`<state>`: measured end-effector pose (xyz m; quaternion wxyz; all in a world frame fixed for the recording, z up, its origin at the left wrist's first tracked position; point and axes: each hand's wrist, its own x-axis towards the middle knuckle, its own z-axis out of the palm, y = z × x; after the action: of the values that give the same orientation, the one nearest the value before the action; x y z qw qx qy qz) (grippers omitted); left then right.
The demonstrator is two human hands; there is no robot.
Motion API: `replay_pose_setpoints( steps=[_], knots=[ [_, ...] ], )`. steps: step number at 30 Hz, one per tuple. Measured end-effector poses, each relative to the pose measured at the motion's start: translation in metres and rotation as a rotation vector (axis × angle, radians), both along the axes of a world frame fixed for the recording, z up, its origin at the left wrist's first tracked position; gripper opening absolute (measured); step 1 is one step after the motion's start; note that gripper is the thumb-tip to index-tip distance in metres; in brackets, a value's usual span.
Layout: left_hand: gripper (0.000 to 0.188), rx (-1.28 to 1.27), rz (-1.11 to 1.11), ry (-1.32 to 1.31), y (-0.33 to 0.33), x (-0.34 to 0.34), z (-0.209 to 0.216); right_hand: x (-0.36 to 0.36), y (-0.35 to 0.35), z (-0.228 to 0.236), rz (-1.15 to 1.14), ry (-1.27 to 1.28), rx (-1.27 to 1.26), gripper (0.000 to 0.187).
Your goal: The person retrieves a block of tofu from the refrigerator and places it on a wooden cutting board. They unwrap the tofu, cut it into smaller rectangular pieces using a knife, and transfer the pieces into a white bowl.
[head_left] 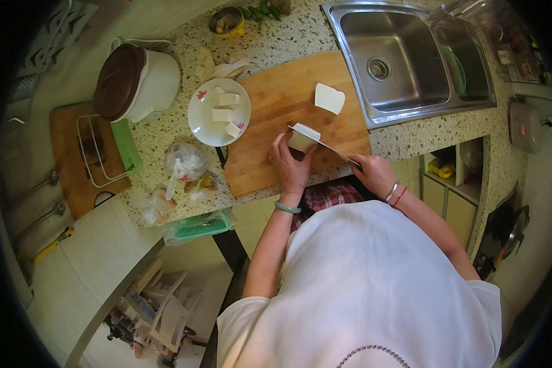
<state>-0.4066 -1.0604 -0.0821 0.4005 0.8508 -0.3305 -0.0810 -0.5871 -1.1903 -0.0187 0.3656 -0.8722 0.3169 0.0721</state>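
Note:
A block of white tofu (302,140) lies on the wooden cutting board (270,104), near its front edge. My left hand (290,165) grips this block, thumb on one side and fingers on the other. My right hand (375,176) is closed round the handle of a knife (334,152), whose blade reaches left to the block. How deep the blade sits in the tofu, I cannot tell. Farther back on the board rests another white tofu piece (329,99). Left of the board, a white plate (200,121) with pink flower marks holds several tofu chunks (222,115).
A double steel sink (392,67) adjoins the board on the right. At the left stand a cream pot with a brown lid (121,83) and a knotted plastic bag (187,161). A yellow bowl (227,23) is at the back. A green bin (197,227) hangs below the counter edge.

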Motion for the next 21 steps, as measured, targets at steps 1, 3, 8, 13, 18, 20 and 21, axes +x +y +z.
replay_pose_setpoints(
  steps=[1,3,8,13,18,20,21],
  knots=[
    [0.065,-0.011,-0.002,0.012,0.0,0.0,0.001,0.001,0.0,-0.002,-0.002,0.002,0.002,0.022],
    [0.065,-0.032,-0.007,0.037,0.0,0.0,0.002,-0.001,-0.001,-0.005,0.001,-0.026,-0.006,0.022],
    [0.063,-0.071,0.005,0.064,0.007,0.003,-0.004,-0.005,0.001,0.009,-0.018,-0.174,0.015,0.024],
    [0.061,-0.104,0.024,0.099,0.014,0.004,-0.009,-0.002,0.003,0.016,-0.023,-0.182,0.028,0.025],
    [0.059,-0.086,0.012,0.056,0.014,0.007,-0.008,-0.003,0.008,0.013,-0.023,-0.161,0.041,0.023],
    [0.058,-0.082,0.007,0.049,0.014,0.007,-0.007,-0.004,0.009,0.011,-0.025,-0.153,0.053,0.023],
    [0.058,-0.08,0.005,0.046,0.015,0.007,-0.007,-0.005,0.01,0.01,-0.024,-0.155,0.053,0.023]
  ],
)
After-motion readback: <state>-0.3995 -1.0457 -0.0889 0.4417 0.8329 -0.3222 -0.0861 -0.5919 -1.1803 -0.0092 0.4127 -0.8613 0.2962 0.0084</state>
